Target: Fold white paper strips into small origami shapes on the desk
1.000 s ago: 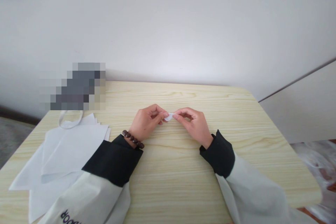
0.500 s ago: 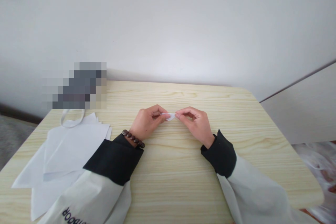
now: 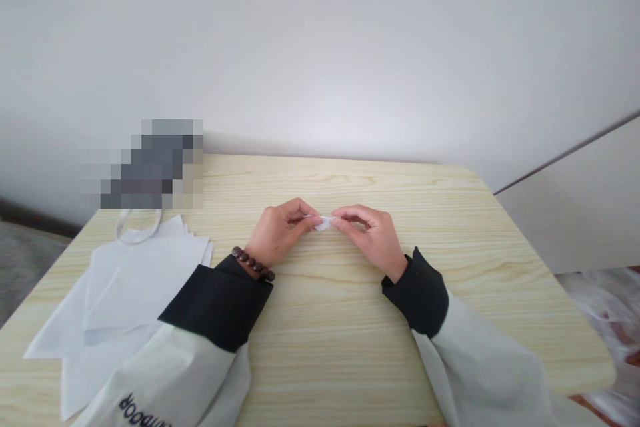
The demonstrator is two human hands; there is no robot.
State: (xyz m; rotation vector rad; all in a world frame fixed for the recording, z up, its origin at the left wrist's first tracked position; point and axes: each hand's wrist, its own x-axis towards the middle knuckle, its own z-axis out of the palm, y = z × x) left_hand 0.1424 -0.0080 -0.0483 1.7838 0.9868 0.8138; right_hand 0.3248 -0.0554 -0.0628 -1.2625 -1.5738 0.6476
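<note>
Between my two hands is a small piece of folded white paper (image 3: 323,223), held just above the wooden table (image 3: 330,333). My left hand (image 3: 281,230), with a dark bead bracelet at its wrist, pinches the paper's left end between thumb and fingers. Thumb and index finger of my right hand (image 3: 370,233) close on the right end. The fingertips of both hands nearly meet, and they hide much of the paper.
Loose white paper sheets (image 3: 135,287) lie overlapping on the left, partly under my left sleeve. A white ring-shaped band (image 3: 120,227) rests at their far edge. Behind it stands a dark pixelated object (image 3: 150,167). A white wall (image 3: 320,47) borders the table's far side.
My right hand has shifted very slightly left, closer to my left hand. Both hands keep their pinch on the paper.
</note>
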